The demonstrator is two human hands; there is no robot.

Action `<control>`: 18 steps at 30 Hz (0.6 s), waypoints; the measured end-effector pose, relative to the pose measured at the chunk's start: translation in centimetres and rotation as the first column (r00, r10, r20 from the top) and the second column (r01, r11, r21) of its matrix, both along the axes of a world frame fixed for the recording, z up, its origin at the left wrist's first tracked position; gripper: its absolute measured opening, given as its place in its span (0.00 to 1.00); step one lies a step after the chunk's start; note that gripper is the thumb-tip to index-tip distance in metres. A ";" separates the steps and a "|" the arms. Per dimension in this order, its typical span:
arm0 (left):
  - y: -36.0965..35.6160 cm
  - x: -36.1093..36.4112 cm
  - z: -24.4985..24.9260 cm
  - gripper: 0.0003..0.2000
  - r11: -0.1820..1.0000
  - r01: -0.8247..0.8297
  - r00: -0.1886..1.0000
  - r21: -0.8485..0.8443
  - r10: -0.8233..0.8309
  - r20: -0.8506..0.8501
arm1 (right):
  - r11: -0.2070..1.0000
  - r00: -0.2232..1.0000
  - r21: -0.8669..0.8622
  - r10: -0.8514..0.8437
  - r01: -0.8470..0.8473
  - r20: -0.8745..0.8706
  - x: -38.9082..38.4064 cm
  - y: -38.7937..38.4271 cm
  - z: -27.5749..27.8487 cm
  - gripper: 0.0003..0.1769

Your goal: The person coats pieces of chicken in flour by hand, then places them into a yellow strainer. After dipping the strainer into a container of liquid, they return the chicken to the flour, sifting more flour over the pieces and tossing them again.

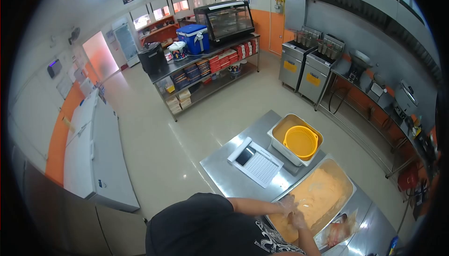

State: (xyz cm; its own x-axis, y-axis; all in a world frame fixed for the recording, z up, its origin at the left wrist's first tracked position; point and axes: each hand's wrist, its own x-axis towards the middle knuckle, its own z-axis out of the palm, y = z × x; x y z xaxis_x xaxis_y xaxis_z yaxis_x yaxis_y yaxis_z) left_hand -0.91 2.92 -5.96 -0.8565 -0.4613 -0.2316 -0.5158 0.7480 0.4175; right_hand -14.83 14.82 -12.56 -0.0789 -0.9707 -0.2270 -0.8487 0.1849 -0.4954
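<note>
A large steel tray (350,184) holds orange-yellow powder (320,188) on the steel table. Both hands wear clear gloves and are close together over the tray's near left part. My left hand (287,204) reaches in from the left, and my right hand (297,219) is just below it, its fingers near the left ones. What either hand holds, if anything, is too small to make out. A plastic bag with reddish contents (337,231) lies at the tray's near right side.
Behind the tray stands a steel container (276,144) with a yellow basket (300,142) inside. A clipboard with a phone and a printed sheet (256,163) lies on the table (216,166). Fryers (314,74) and a shelf unit (206,98) are beyond; a white freezer (110,157) is left.
</note>
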 end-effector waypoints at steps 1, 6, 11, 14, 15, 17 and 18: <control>-0.2 0.0 -0.1 0.19 0.989 0.141 0.988 -0.031 -0.139 0.066 | 0.991 0.988 0.023 0.130 -0.128 -0.089 -1.4 1.7 -1.4 0.18; 0.4 -1.2 -5.9 0.17 0.957 0.273 0.921 0.101 -0.291 0.258 | 0.946 0.953 0.255 -0.127 0.200 -0.275 -2.2 4.8 1.8 0.28; 1.3 -1.9 -10.8 0.17 0.956 0.201 0.922 0.215 -0.259 0.286 | 0.383 0.402 0.745 -0.900 0.546 0.168 0.1 4.4 -0.2 0.30; 2.4 -1.0 -6.5 0.18 0.951 0.188 0.939 0.244 -0.247 0.239 | 0.261 -0.198 0.849 -0.902 0.459 0.384 3.3 3.9 0.4 0.31; 2.8 -1.1 -5.8 0.18 0.951 0.190 0.942 0.245 -0.247 0.228 | 0.267 -0.303 0.854 -0.853 0.447 0.426 4.1 3.6 0.4 0.31; 3.1 -1.0 -4.7 0.19 0.952 0.194 0.946 0.238 -0.246 0.210 | 0.288 -0.415 0.844 -0.770 0.453 0.485 5.0 2.8 -0.3 0.32; 3.2 -1.0 -4.3 0.19 0.952 0.199 0.947 0.233 -0.248 0.206 | 0.292 -0.439 0.835 -0.744 0.466 0.505 5.2 2.2 -0.8 0.32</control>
State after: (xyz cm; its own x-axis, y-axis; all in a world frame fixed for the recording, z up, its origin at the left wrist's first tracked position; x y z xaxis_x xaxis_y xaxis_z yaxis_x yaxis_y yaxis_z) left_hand -1.92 6.16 -10.27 -0.8437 -0.1847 -0.5040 -0.4453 0.7652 0.4650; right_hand -9.60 17.02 -13.35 -0.2438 -0.3610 -0.9001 0.8391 0.3869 -0.3824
